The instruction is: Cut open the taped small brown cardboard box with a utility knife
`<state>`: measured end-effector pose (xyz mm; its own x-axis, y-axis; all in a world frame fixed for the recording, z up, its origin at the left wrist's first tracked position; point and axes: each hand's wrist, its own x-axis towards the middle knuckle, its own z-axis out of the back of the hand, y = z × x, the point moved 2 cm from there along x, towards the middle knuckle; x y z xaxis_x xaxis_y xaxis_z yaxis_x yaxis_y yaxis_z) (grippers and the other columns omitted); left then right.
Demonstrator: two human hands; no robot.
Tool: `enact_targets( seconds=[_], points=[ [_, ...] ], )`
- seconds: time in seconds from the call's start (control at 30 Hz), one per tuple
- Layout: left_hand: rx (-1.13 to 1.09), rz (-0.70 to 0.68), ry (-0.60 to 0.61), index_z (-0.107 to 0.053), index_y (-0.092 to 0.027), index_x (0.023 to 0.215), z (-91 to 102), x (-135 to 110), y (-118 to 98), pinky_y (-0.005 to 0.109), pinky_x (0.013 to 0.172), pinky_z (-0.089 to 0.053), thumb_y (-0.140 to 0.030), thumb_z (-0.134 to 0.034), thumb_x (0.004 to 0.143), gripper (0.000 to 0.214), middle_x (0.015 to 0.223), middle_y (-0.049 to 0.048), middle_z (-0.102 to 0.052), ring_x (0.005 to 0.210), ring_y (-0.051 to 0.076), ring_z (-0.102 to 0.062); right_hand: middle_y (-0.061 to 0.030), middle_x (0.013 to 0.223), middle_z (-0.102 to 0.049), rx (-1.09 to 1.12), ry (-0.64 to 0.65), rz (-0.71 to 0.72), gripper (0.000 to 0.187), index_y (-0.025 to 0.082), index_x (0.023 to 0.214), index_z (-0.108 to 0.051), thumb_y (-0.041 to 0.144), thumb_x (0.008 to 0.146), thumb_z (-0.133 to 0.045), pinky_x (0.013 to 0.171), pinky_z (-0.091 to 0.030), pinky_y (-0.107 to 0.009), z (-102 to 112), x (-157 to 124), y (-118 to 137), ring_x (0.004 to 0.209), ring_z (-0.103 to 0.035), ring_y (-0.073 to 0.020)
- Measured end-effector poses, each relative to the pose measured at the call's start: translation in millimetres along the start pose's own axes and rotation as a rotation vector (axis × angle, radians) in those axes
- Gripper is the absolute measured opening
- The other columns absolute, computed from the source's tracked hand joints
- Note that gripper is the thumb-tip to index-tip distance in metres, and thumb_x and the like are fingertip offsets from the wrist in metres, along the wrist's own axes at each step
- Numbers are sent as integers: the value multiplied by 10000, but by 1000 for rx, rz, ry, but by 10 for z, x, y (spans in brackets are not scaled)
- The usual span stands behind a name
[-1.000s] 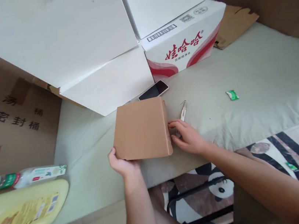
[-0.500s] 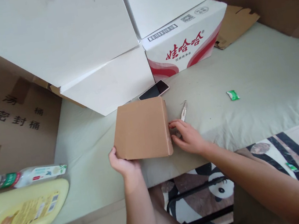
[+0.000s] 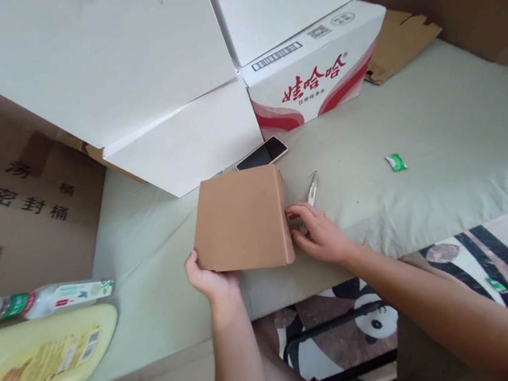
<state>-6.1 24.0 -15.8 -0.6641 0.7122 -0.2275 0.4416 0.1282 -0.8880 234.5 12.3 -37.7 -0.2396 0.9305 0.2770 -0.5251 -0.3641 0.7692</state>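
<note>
A small brown cardboard box (image 3: 242,220) sits at the centre, its plain top face toward me. My left hand (image 3: 209,277) grips its near left corner, thumb on the side and the other fingers hidden beneath. At the box's right side is my right hand (image 3: 316,232), fingers bent and apart, fingertips at or very near the side wall. Whether they press on it I cannot tell. A slim white and metal tool, perhaps a utility knife (image 3: 312,190), lies just beyond the right hand, which partly hides it. Behind the box rests a phone (image 3: 265,153), partly covered.
White cartons (image 3: 158,46) and a red-and-white water carton (image 3: 318,80) stand behind. A small green packet (image 3: 396,162) lies on the pale sheet (image 3: 438,126). At left are a plastic bottle (image 3: 38,303), a yellow jug (image 3: 46,358) and a large brown carton (image 3: 10,206).
</note>
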Motion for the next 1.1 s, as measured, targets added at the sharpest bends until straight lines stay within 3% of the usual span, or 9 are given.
enact_targets(
  seconds=[0.27, 0.37, 0.47, 0.57, 0.7, 0.8, 0.9, 1.0, 1.1],
  points=[
    [2, 18, -43, -639, -174, 799, -29, -27, -29, 304, 701, -461, -431, -564, 705, 284, 812, 58, -664, 820, 225, -645, -153, 1240, -615, 4, -8, -9, 403, 226, 1269, -467, 171, 871, -497, 959, -540, -516, -5, -12, -2, 1110, -654, -289],
    [11, 11, -47, -620, -176, 783, -51, -49, -24, 302, 691, -459, -437, -560, 706, 279, 800, 48, -645, 803, 217, -632, -180, 1378, -529, 25, -47, 64, 505, 224, 1348, -432, 165, 853, -512, 1045, -502, -526, 19, -29, 22, 1284, -567, -314],
    [109, -144, -44, -539, -185, 707, -52, -61, -18, 275, 637, -409, -423, -571, 721, 241, 708, 1, -553, 697, 166, -564, -185, 1515, -383, 85, -65, 172, 606, 239, 1420, -376, 163, 835, -513, 1138, -429, -536, 64, -54, 47, 1445, -415, -328],
    [253, -296, -3, -401, -201, 611, -42, -70, -13, 249, 572, -314, -371, -592, 733, 284, 619, -44, -417, 586, 113, -424, -170, 1531, -342, 149, -82, 205, 563, 260, 1413, -382, 208, 865, -497, 1150, -407, -551, 113, -69, 49, 1467, -379, -337],
    [392, -315, 98, -366, -206, 594, -16, -74, 9, 257, 581, -290, -355, -557, 797, 316, 611, -50, -371, 579, 108, -375, -168, 1517, -356, 203, -139, 194, 484, 273, 1410, -386, 338, 942, -493, 1154, -383, -578, 136, -69, 40, 1455, -379, -346],
    [439, -327, 105, -381, -205, 593, 2, -65, 20, 259, 579, -279, -360, -569, 821, 333, 599, -55, -355, 571, 110, -377, -173, 1519, -366, 241, -159, 141, 518, 280, 1444, -350, 398, 964, -502, 1129, -418, -562, 111, -66, 13, 1450, -380, -334],
    [377, -250, 28, -483, -185, 632, 4, -11, 23, 250, 573, -299, -368, -621, 809, 290, 606, -48, -442, 569, 110, -427, -189, 1552, -355, 245, -128, 100, 606, 273, 1485, -302, 453, 955, -531, 1094, -459, -550, 67, -70, -32, 1476, -352, -346],
    [143, -10, -84, -594, -171, 763, 3, 87, 11, 240, 599, -380, -324, -618, 798, 159, 720, -11, -604, 635, 127, -554, -210, 1562, -375, 203, -79, 110, 691, 252, 1523, -251, 479, 944, -552, 1117, -432, -576, 29, -82, -59, 1473, -375, -358],
    [-46, 188, -153, -607, -179, 809, 6, 168, -34, 251, 627, -442, -270, -529, 829, 122, 760, 8, -651, 679, 148, -617, -211, 1561, -408, 158, -27, 140, 686, 241, 1534, -247, 459, 953, -539, 1134, -419, -567, 19, -85, -31, 1454, -419, -345]
  ],
)
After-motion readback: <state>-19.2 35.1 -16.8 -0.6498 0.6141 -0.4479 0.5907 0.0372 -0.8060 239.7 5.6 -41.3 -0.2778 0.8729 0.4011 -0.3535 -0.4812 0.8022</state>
